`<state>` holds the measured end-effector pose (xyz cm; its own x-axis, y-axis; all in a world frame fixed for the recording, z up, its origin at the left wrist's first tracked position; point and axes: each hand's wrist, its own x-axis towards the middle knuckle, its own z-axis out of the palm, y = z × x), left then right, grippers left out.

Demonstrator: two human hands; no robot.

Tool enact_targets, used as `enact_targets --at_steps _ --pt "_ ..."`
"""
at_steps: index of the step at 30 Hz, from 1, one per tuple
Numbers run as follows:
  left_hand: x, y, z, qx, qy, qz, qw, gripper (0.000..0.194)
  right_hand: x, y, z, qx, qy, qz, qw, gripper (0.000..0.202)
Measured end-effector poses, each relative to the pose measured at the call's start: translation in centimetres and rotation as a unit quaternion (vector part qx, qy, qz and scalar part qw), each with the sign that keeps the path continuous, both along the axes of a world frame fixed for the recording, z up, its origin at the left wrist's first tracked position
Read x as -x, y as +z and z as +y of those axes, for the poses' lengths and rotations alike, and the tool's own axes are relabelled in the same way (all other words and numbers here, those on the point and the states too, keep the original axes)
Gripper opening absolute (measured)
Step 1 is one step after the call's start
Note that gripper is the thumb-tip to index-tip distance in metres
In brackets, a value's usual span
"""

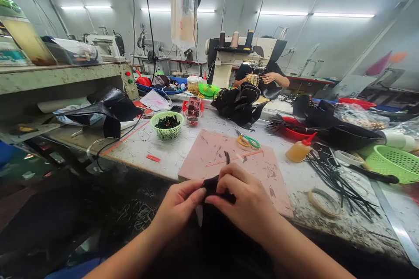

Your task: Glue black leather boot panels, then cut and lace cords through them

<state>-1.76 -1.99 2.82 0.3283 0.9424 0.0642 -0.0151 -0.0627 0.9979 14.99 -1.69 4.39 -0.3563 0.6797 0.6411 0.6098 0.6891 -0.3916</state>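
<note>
Between both hands, at the front edge of the table, is a small black piece (211, 184) that looks like leather or cloth. My left hand (185, 198) pinches its left end between thumb and fingers. My right hand (242, 194) is closed on the right part, fingers curled over it. A narrow dark strip (227, 157) sticks up just beyond my right fingers. Below the hands everything is dark, so the lower part of the piece cannot be made out. Under them lies a pink board (203, 152), with scissors (248, 139) with yellow and green handles at its far edge.
A green basket (166, 125) of small black pieces stands left, near a phone (194, 108). At right are a glue bottle (298, 150), a tape roll (324, 202), black strips (337, 178) and a metal ruler (393, 218). Across the table a person (271, 76) works at a sewing machine (225, 63).
</note>
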Motion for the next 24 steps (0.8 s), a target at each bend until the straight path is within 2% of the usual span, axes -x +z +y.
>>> enact_targets --at_steps 3,8,14,24 --pt "-0.09 -0.13 0.13 -0.007 0.012 0.012 1.000 0.024 -0.01 -0.09 0.07 0.007 0.015 0.004 1.000 0.015" --pt "-0.08 -0.44 0.26 -0.055 0.043 0.048 0.996 0.017 0.00 -0.12 0.10 -0.023 0.036 -0.011 0.999 0.017" --pt "-0.16 -0.58 0.40 -0.079 0.065 0.084 0.991 0.021 0.22 0.05 0.12 -0.041 0.002 -0.055 0.998 0.014" --pt "-0.32 -0.61 0.43 -0.095 0.088 0.109 0.985 0.022 0.64 -0.04 0.53 -0.072 -0.020 -0.064 0.995 0.020"
